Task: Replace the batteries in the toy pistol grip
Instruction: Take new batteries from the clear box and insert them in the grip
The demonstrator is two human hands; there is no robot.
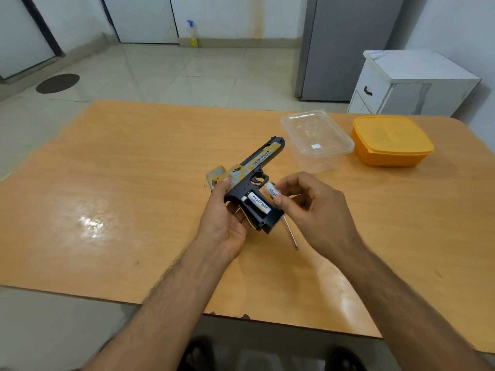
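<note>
My left hand (pixel 223 215) grips a black and yellow toy pistol (pixel 254 172) by its grip, barrel pointing away to the upper right. The grip's battery compartment is uncovered, and one white battery (pixel 257 202) lies inside it. My right hand (pixel 308 207) pinches a second white battery (pixel 272 192) between thumb and fingers, just right of the compartment and below the trigger guard. A yellowish cover piece (pixel 215 177) lies on the table behind my left hand. A thin screwdriver (pixel 291 234) rests on the table under my right hand, its handle hidden.
A wooden table (pixel 120 183) holds a clear plastic container (pixel 317 139) and a closed orange container (pixel 391 140) at the back right. A white cabinet (pixel 409 84) and a grey fridge (pixel 348 46) stand beyond the table.
</note>
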